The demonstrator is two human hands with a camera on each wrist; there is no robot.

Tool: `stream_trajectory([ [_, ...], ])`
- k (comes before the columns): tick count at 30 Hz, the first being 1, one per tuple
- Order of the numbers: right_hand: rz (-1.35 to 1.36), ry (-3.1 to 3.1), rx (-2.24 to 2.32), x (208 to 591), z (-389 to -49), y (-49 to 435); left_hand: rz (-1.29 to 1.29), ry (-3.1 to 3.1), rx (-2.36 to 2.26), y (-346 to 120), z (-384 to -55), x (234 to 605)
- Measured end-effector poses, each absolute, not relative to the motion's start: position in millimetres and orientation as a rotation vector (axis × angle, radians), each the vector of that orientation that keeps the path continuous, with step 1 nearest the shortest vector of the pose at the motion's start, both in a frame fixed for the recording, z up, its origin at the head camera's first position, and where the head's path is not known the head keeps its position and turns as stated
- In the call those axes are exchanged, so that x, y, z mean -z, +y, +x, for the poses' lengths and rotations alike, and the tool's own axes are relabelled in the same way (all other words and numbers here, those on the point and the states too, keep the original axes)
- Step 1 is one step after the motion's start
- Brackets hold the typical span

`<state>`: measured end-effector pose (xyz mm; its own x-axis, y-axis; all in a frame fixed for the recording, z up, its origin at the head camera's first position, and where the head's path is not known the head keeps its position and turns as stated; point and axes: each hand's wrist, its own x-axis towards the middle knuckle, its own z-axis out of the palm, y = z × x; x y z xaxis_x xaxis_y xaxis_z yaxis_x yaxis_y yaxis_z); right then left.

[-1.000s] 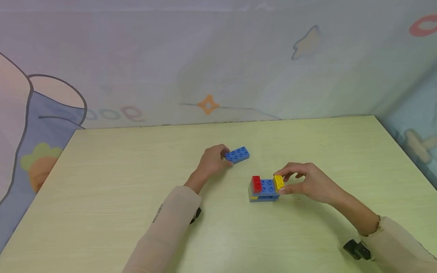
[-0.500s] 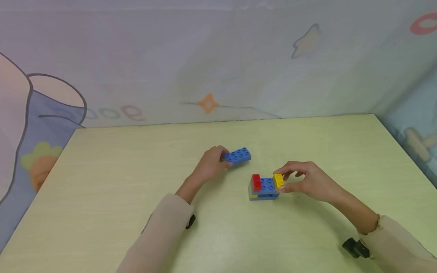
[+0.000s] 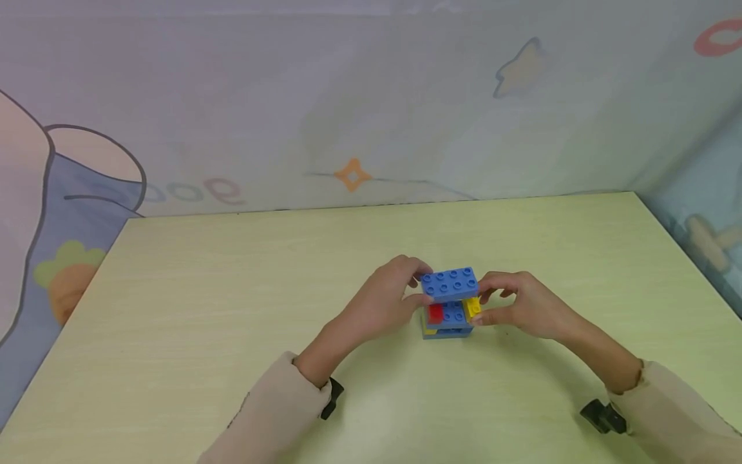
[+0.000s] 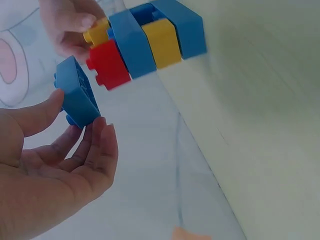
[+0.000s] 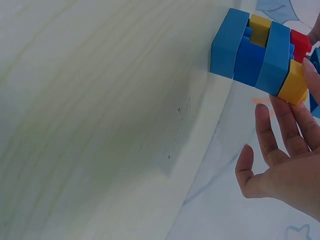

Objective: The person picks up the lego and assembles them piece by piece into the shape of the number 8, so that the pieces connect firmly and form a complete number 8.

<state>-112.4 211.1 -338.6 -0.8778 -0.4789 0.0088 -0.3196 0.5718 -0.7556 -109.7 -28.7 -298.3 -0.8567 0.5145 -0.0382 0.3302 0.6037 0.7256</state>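
Note:
My left hand (image 3: 385, 299) pinches a long blue toy brick (image 3: 449, 284) by its left end, thumb in front and fingers behind. The left wrist view shows that brick (image 4: 77, 92) apart from the stack, just above its studs. Beneath it stands a stack of blue bricks (image 3: 449, 333) with a yellow one (image 4: 162, 44) in a middle layer. On top sit a red brick (image 4: 109, 64) at the left and a yellow brick (image 3: 472, 308) at the right. My right hand (image 3: 527, 306) pinches this right yellow brick between thumb and fingers.
The stack stands on a pale wooden table (image 3: 232, 290). A printed cloth backdrop (image 3: 232, 96) rises behind the table's far edge and at its sides. Black wrist straps (image 3: 603, 415) show at the sleeves.
My left hand has carried the long blue brick to the right and toward me, from behind the stack to over its top. The right hand stays on the yellow brick.

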Motion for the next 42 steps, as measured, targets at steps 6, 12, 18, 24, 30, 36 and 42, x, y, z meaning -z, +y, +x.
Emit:
stream_trajectory([
  [6,-0.673,2.593,1.204,338,-112,210,0.766,2.588,-1.033,-23,-104,298],
  [12,-0.658,2.601,1.209,337,-110,210,0.776,2.61,-0.989,-21,-102,302],
  [18,-0.636,2.626,1.196,338,-109,210,0.777,2.637,-0.943,-19,-100,302],
  [24,-0.627,2.664,1.164,338,-107,210,0.781,2.668,-0.895,-17,-99,303],
  [30,-0.658,2.705,1.15,340,-103,208,0.776,2.692,-0.852,-15,-98,304],
  [36,-0.712,2.723,1.181,340,-98,207,0.781,2.718,-0.821,-14,-97,303],
  [42,-0.752,2.753,1.289,335,-92,209,0.766,2.718,-0.816,-13,-96,302],
])
